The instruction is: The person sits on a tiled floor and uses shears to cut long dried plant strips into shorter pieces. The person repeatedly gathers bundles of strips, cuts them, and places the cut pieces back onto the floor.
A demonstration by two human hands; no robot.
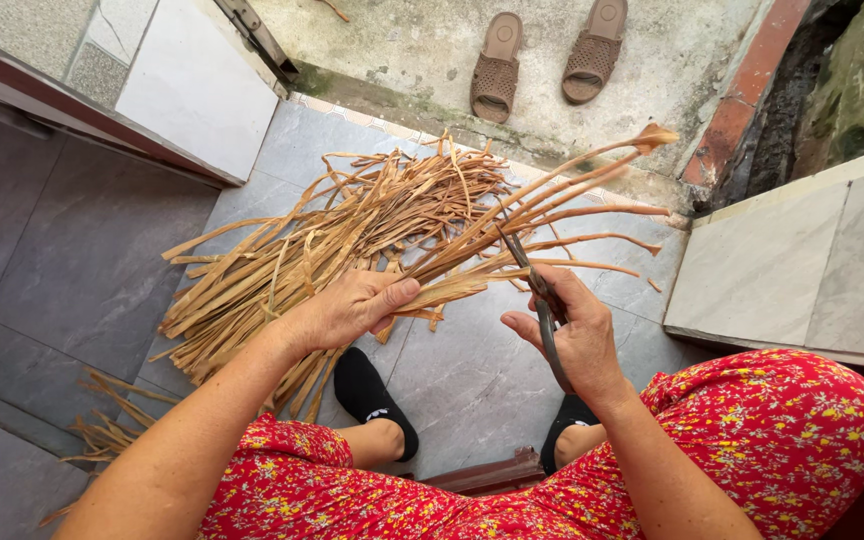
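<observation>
My left hand (pixel 347 310) pinches a fan of dry tan strips (pixel 542 215) at their gathered base, just above my knees. My right hand (pixel 577 335) is closed around dark scissors (pixel 537 295) touching them. They seem light, springy, brittle; hold near the base. Beyond, the loose pile (pixel 332 240) covers the grey tile floor (pixel 72 260); no containers.

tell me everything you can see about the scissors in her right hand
The scissors look like dark, worn metal, with long slim blades and long dark handles. The right hand grips them around the handles, which run down past the palm toward the wrist. The blades point up and away from the person, tips slightly apart, set against the tan dried leaf strips that the left hand pinches in a bunch. The pivot sits just above the fingers; part of the handles is hidden by them.
</observation>
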